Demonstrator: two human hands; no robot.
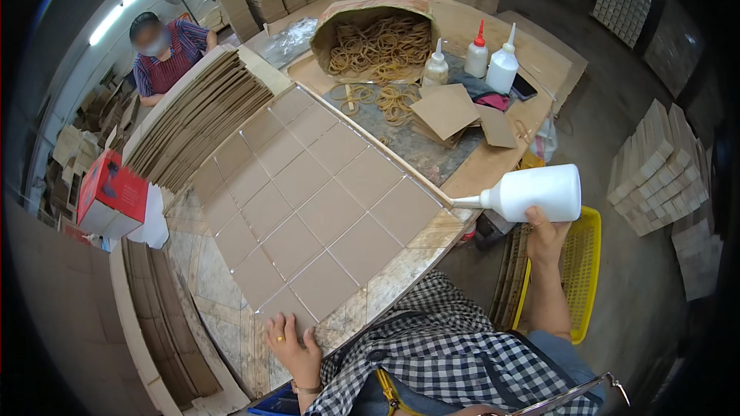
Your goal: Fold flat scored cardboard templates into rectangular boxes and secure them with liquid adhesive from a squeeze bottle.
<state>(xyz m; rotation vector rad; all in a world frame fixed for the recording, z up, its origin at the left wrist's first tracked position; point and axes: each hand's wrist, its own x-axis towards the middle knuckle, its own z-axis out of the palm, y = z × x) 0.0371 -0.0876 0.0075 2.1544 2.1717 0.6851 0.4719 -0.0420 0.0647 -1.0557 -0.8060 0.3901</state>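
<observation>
**Two hands, one glue bottle, a grid of card squares**

Two dozen or so brown card squares (316, 192) lie edge to edge in a tilted grid on the worktable (208, 262). At about nine o'clock of the grid stands a red and white box (114, 196), with a fanned stack of folded cartons (196, 127) behind it. At six o'clock the left hand (293, 348) rests fingers spread and flat on the nearest square, gripping nothing. At twelve o'clock a paper sack of rubber bands (381, 38) stands open, with three small glue bottles (478, 62) just beside it. At three o'clock the right hand (543, 235) has its fingers closed around the underside of a white glue bottle (536, 192). The bottle's long axis lies nearly level, and its nozzle points toward nine o'clock, its tip at the grid's right edge beside a thin strip (378, 146) bordering the squares. The right hand is thus the nearer to that edge; the left hand sits well apart from the bottle. A yellow basket (582, 262) lies below the right forearm. Another person sits beyond the cartons.
</observation>
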